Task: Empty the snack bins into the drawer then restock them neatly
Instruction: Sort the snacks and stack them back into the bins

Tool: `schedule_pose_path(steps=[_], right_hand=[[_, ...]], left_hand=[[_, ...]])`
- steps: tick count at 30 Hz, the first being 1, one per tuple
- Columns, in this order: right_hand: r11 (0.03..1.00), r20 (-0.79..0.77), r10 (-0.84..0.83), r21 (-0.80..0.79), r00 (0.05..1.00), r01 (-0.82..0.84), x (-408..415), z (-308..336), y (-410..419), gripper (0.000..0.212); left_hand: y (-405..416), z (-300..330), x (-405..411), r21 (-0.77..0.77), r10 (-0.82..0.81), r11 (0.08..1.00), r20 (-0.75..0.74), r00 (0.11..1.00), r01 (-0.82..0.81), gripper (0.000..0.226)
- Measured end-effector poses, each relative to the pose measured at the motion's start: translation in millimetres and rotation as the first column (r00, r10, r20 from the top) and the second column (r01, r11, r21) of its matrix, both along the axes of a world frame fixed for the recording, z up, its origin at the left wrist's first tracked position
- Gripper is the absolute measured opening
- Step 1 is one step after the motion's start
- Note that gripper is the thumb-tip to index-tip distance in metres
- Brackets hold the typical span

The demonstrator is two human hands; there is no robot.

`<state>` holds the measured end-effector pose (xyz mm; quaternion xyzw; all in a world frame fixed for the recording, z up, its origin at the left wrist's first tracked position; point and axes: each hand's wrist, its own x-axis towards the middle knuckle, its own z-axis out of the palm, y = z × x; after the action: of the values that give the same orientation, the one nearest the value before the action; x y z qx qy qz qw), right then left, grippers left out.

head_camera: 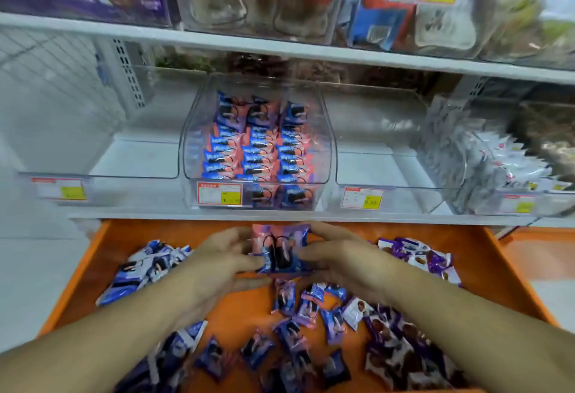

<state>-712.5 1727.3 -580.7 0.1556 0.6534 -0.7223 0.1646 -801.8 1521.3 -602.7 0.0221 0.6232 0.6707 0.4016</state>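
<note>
Orange drawer (pixel 130 234) open at near side, loose packs all over it. Above it on the shelf (pixel 280 216), middle bin (pixel 323 156) half restocked in tidy rows; empty bins either side. Left hand (pixel 224 255) and right hand (pixel 342 255) squeeze a small stack of pink-blue packs (pixel 278 249) between them, over the drawer's far edge. Risk: slick wrappers, side pressure only, so the stack could fan out on the lift and knock the rows askew.

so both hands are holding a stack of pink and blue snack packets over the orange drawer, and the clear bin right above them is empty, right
Not quite: the head view shows the clear plastic bin above the hands is filled with neat rows of pink and blue packets. Both the left hand and right hand do hold the stack of pink and blue snack packets over the orange drawer.
</note>
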Motion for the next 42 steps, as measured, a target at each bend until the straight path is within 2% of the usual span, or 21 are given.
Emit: schedule_pose_path(steps=[2, 4, 10, 18, 24, 30, 32, 35, 38, 42], right_hand=[[0.987, -0.100, -0.021, 0.154, 0.995, 0.036, 6.2, 22.3, -9.7, 0.030], [0.970, -0.155, -0.061, 0.225, 0.986, 0.095, 9.4, 40.0, -14.2, 0.025], [0.971, -0.222, -0.143, 0.156, 0.965, 0.180, 1.8, 64.4, -9.0, 0.030], [0.970, -0.285, -0.233, -0.002, 0.930, 0.242, -20.7, 73.0, -5.1, 0.037], [0.935, -0.351, -0.161, 0.244, 0.923, 0.256, -33.7, 67.8, -3.8, 0.023], [0.913, -0.389, -0.068, 0.347, 0.919, 0.215, -38.2, 71.0, 1.2, 0.051], [0.916, -0.407, -0.103, 0.316, 0.908, 0.246, -38.4, 72.6, 3.5, 0.044], [0.920, -0.407, -0.221, 0.213, 0.886, 0.328, -36.7, 75.3, 10.0, 0.028], [0.907, -0.380, -0.290, 0.183, 0.878, 0.378, -34.2, 77.6, 17.4, 0.025], [0.905, -0.360, -0.330, 0.142, 0.873, 0.401, -31.3, 79.8, 22.6, 0.025]], left_hand=[[-6.0, 26.1, 3.8, 0.040, -0.036, 0.999, -0.040, 0.999, 0.037, 0.035], [-9.2, 47.7, 7.4, 0.065, -0.068, 0.995, -0.102, 0.992, 0.075, 0.038], [-12.0, 75.9, -2.4, 0.083, 0.005, 0.997, -0.174, 0.985, 0.010, 0.021], [-8.5, 85.0, -29.8, -0.025, 0.061, 0.997, -0.370, 0.927, -0.075, 0.043], [-6.5, 92.1, -35.8, -0.026, 0.037, 0.998, -0.470, 0.882, -0.056, 0.042], [-1.9, 91.2, -42.5, -0.063, 0.018, 0.996, -0.590, 0.807, -0.068, 0.032], [-1.5, 89.5, -46.3, -0.052, 0.049, 0.994, -0.570, 0.820, -0.096, 0.028], [1.3, 87.7, -51.9, 0.034, 0.136, 0.990, -0.449, 0.883, -0.135, 0.024], [3.5, 89.7, -54.1, 0.109, 0.138, 0.988, -0.321, 0.937, -0.108, 0.021], [3.9, 91.2, -52.1, 0.142, 0.164, 0.981, -0.250, 0.954, -0.131, 0.039]])
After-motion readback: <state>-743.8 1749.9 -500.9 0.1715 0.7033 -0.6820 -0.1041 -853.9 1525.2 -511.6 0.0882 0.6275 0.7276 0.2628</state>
